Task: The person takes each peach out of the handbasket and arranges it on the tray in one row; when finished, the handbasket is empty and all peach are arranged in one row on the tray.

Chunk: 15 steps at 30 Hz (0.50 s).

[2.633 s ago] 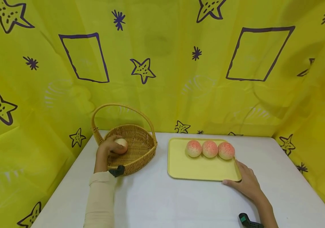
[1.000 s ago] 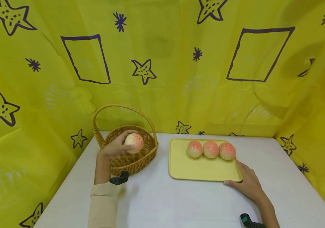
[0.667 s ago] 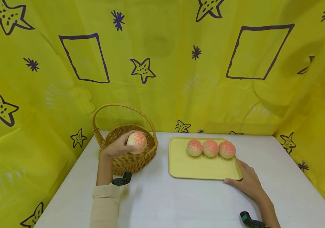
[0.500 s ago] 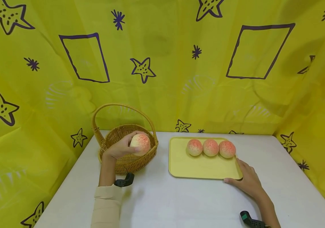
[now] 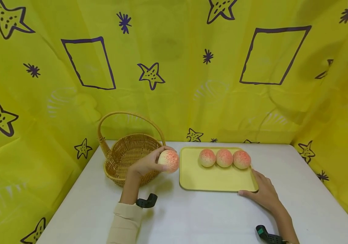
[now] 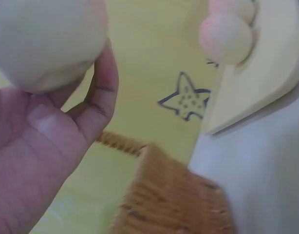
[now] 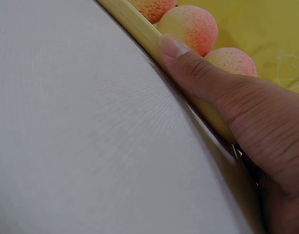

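My left hand (image 5: 149, 164) holds a pink-and-cream peach (image 5: 169, 161) in the air, between the wicker basket and the yellow tray. Fingers and thumb wrap its left side; in the left wrist view the pale underside of the peach (image 6: 47, 44) shows above the palm. The tray (image 5: 215, 179) lies flat on the table, with three more peaches (image 5: 224, 158) in a row along its back. At the tray's front right corner my right hand (image 5: 265, 193) grips the edge, thumb along the front and fingers on the right side. The right wrist view shows that thumb (image 7: 198, 73) against the rim.
The wicker basket (image 5: 113, 169) with a tall arched handle (image 5: 128, 113) stands at the back left, nothing seen inside it. A white table (image 5: 198, 217) lies under everything. Yellow patterned cloth (image 5: 180, 101) hangs behind and at both sides.
My left hand has lifted the peach out of the basket and carried it right, past the basket's rim towards the tray. The right hand and the tray have stayed in place.
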Available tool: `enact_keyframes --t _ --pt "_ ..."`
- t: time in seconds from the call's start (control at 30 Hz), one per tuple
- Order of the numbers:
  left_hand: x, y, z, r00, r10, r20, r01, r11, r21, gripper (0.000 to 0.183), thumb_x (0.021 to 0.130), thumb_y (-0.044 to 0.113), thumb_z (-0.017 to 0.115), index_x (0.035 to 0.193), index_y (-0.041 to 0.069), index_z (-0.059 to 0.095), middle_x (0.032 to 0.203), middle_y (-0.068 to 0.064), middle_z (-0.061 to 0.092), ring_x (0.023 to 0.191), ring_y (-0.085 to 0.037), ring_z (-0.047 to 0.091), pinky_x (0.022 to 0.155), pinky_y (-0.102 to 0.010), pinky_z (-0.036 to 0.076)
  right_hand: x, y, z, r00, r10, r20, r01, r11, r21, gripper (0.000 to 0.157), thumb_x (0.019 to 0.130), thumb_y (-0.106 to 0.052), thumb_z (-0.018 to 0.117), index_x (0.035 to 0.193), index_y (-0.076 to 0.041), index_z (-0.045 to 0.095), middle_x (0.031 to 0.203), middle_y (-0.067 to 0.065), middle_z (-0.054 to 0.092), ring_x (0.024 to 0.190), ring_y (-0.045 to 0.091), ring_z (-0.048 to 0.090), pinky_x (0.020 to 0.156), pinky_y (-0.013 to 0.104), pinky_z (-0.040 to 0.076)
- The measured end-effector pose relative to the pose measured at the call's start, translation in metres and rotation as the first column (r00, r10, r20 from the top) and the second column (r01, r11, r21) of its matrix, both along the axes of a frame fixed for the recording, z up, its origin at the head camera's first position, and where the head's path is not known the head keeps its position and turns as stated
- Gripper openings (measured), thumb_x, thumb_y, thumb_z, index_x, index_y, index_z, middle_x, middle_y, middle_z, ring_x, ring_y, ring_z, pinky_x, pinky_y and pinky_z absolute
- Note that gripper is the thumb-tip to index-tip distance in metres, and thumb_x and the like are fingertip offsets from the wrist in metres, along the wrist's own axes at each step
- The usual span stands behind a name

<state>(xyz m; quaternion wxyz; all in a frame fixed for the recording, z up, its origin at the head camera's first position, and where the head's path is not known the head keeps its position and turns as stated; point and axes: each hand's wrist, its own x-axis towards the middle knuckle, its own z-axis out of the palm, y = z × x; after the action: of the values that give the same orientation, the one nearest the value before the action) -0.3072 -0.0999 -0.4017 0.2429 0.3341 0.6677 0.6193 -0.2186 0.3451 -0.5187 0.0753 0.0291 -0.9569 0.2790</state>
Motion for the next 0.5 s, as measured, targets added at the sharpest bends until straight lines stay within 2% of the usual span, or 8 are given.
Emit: enact_keyframes --t 0.27,0.33,0.5 --pt "-0.005 0.027 -0.021 0.999 0.016 0.049 -0.015 1.000 -0.025 0.078 0.075 0.021 0.083 0.138 0.005 0.040 0.132 -0.010 0.049 0.114 -0.018 0.053 0.092 -0.032 0.051 0.000 -0.001 -0.001 1.000 -0.002 -0.001 0.002 1.000 -0.005 0.112 0.076 -0.055 0.076 0.155 -0.002 0.016 0.148 0.034 0.030 0.128 0.053 0.031 0.098 0.068 0.029" --pt "-0.007 0.032 -0.026 0.999 0.027 0.035 -0.025 0.998 -0.057 0.076 0.076 0.017 0.083 0.138 0.006 0.042 0.134 -0.010 0.048 0.114 -0.018 0.053 0.093 -0.032 0.050 0.000 -0.001 -0.001 1.000 0.002 -0.001 -0.002 1.000 -0.005 0.112 0.076 -0.055 0.076 0.155 -0.001 0.017 0.148 0.034 0.030 0.128 0.053 0.031 0.098 0.068 0.029" --pt "-0.019 0.046 -0.039 0.998 0.033 -0.054 -0.041 0.988 -0.152 0.068 0.078 0.009 0.076 0.138 0.006 0.043 0.137 -0.014 0.048 0.117 -0.020 0.053 0.097 -0.034 0.049 0.001 -0.001 0.000 1.000 -0.004 -0.003 0.004 1.000 0.001 0.112 0.075 -0.055 0.077 0.154 -0.001 0.018 0.148 0.034 0.031 0.128 0.053 0.031 0.098 0.069 0.029"
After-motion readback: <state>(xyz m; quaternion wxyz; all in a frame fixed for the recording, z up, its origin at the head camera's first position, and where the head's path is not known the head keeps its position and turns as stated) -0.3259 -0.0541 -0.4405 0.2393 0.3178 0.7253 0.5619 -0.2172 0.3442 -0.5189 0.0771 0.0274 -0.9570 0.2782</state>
